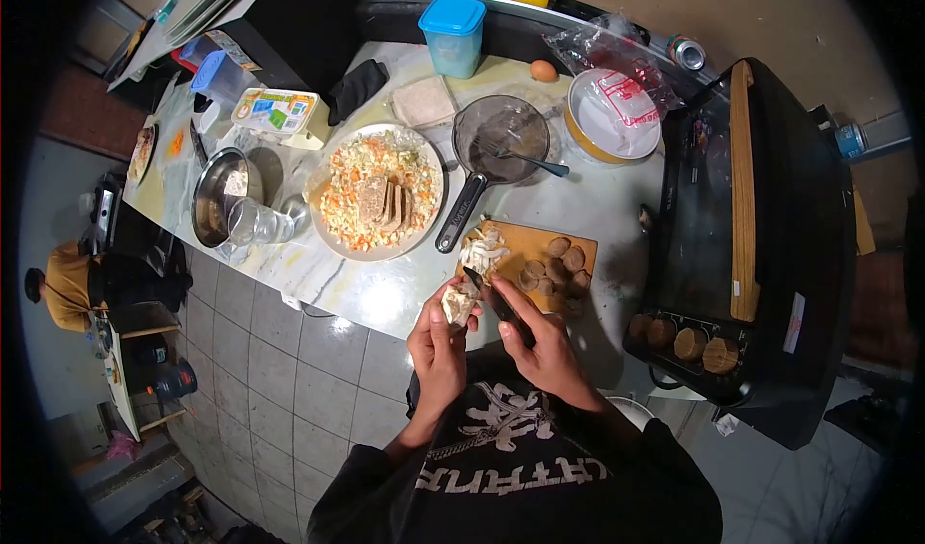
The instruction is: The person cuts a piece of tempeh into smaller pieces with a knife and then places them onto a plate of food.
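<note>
In the head view, the left hand [438, 346] is at the lower middle of the frame, and its grip is closed around a pale lump [459, 305]. The right hand [541, 346], just to the right of it, has its grip closed on the handle of a black knife [493, 298]. The blade points to the upper left and lies just beside the lump; I cannot tell if they are touching.

Above the hands, near the middle of the frame, a wooden cutting board [528, 238] lies on the pale surface [385, 303]. On its left part there is a small heap of white strips [482, 250], and on its right part a group of round brown pieces [557, 269].

To the left of the board stands a plate [424, 232] with chopped vegetables [342, 207], and some brown slices [381, 202] rest on top of them. In the upper middle is a dark pan [482, 130], with a fork [530, 161] lying across its right edge. An egg [543, 71] is above the pan. At the left edge of the frame, another person [67, 284] is visible, well apart from the surface.
</note>
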Demonstrator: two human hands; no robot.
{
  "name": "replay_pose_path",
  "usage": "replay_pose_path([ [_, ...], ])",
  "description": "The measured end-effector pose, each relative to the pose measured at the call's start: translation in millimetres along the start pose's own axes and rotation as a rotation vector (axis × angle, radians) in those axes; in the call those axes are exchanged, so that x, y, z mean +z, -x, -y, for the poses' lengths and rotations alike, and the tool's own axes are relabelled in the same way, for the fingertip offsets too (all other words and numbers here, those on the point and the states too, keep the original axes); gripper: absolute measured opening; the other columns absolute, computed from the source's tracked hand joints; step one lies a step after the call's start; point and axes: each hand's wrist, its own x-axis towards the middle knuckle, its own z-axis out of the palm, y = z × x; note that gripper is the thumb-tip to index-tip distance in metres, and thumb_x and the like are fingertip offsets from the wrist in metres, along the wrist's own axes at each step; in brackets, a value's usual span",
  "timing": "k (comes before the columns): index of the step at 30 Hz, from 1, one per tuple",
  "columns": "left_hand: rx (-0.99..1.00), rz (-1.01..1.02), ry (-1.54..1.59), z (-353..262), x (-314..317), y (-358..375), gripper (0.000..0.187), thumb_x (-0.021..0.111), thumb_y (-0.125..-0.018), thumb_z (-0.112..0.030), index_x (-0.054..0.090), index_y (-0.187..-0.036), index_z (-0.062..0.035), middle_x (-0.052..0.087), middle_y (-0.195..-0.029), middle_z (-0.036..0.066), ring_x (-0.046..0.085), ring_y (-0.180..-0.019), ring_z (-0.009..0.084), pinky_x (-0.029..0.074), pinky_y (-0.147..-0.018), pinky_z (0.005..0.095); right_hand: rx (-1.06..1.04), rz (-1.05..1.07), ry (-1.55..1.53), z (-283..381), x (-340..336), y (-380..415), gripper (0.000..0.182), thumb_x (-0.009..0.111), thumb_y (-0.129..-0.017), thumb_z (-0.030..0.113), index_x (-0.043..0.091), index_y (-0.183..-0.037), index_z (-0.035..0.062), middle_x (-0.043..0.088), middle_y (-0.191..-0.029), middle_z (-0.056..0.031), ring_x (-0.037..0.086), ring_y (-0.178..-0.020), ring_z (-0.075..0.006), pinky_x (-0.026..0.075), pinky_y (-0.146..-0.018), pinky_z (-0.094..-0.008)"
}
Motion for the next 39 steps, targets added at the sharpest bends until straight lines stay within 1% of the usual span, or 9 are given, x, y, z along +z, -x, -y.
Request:
replay_pose_path([
  [3,-0.022,-0.014,0.061,1.2,-0.1,-1.4,0.046,0.035,-0.102,-0.028,0.042,-0.128,0.0089,0.057,-0.097,0.010,0.049,-0.079,0.0134,0.041,-0.072,0.0255,-0.213,-0.083,0.051,-5.0,4.0,-3.2,0.051,0.054,-0.089,0.007,0.040,-0.138,0.0034,0.065,-0.100,-0.0201,0.060,-0.063,-0.0257,0.048,-0.063,-0.0312],
  [5,-0.027,-0.002,0.098,1.3,-0.8,-2.7,0.046,0.034,-0.102,-0.029,0.043,-0.128,0.0081,0.058,-0.096,0.010,0.050,-0.079,0.0128,0.042,-0.073,0.0247,0.076,-0.002,-0.119,3.4,3.5,1.5,0.050,0.055,-0.090,0.010,0.041,-0.137,0.0035,0.063,-0.103,-0.0116,0.049,-0.068,-0.0103,0.044,-0.066,-0.0245],
  [8,-0.029,0.030,0.135,2.2,-4.1,-5.4,0.046,0.034,-0.103,-0.030,0.044,-0.128,0.0070,0.058,-0.095,0.009,0.050,-0.078,0.0120,0.042,-0.073,0.0241,0.297,0.127,-0.198,3.9,2.0,5.1,0.053,0.059,-0.088,0.008,0.040,-0.138,0.0048,0.059,-0.087,-0.0060,0.048,-0.068,-0.0092,0.043,-0.063,-0.0240],
  [12,-0.060,0.017,0.141,4.7,-8.1,-7.9,0.044,0.035,-0.102,-0.029,0.045,-0.127,0.0055,0.055,-0.094,0.006,0.047,-0.075,0.0112,0.041,-0.072,0.0243,0.239,0.082,-0.208,-3.7,10.7,3.9,0.055,0.062,-0.087,0.006,0.042,-0.138,0.0054,0.051,-0.076,-0.0026,0.048,-0.067,-0.0098,0.042,-0.059,-0.0239],
  [14,-0.069,0.003,0.147,4.9,-7.8,-9.9,0.043,0.035,-0.102,-0.029,0.045,-0.127,0.0050,0.055,-0.096,0.006,0.047,-0.077,0.0111,0.041,-0.072,0.0243,0.003,0.043,-0.029,-7.1,12.6,1.2,0.055,0.061,-0.087,0.005,0.040,-0.138,0.0051,0.062,-0.101,-0.0166,0.062,-0.076,-0.0242,0.048,-0.068,-0.0310],
  [20,-0.126,-0.051,0.172,10.0,-7.7,-13.7,0.041,0.037,-0.102,-0.028,0.046,-0.128,0.0032,0.056,-0.103,0.005,0.048,-0.080,0.0107,0.042,-0.074,0.0246,-0.059,0.016,-0.061,-17.9,19.4,-2.9,0.047,0.058,-0.088,0.003,0.047,-0.134,0.0076,0.061,-0.106,-0.0171,0.063,-0.089,-0.0311,0.049,-0.075,-0.0368],
  [27,-0.163,-0.046,0.134,18.0,-9.3,-19.9,0.041,0.038,-0.102,-0.028,0.046,-0.129,0.0027,0.057,-0.105,0.006,0.051,-0.084,0.0112,0.044,-0.078,0.0252,-0.020,0.009,-0.044,-30.1,21.6,-8.0,0.045,0.055,-0.089,0.003,0.047,-0.134,0.0074,0.060,-0.108,-0.0198,0.061,-0.094,-0.0337,0.047,-0.079,-0.0374],
  [32,-0.176,-0.028,0.115,29.7,-16.6,-26.6,0.041,0.039,-0.102,-0.028,0.045,-0.129,0.0024,0.057,-0.105,0.006,0.054,-0.087,0.0107,0.045,-0.078,0.0249,0.011,0.031,-0.096,-39.2,19.7,-12.0,0.044,0.052,-0.091,0.003,0.044,-0.135,0.0029,0.056,-0.121,-0.0221,0.058,-0.106,-0.0355,0.045,-0.088,-0.0369],
  [39,-0.239,-0.057,0.102,34.6,-15.7,-34.9,0.041,0.040,-0.102,-0.027,0.045,-0.129,0.0023,0.057,-0.101,0.004,0.053,-0.085,0.0099,0.044,-0.079,0.0245,0.110,-0.015,-0.186,-46.1,22.1,-17.3,0.046,0.049,-0.093,0.003,0.040,-0.138,0.0041,0.051,-0.130,-0.0196,0.054,-0.116,-0.0325,0.043,-0.094,-0.0345],
])
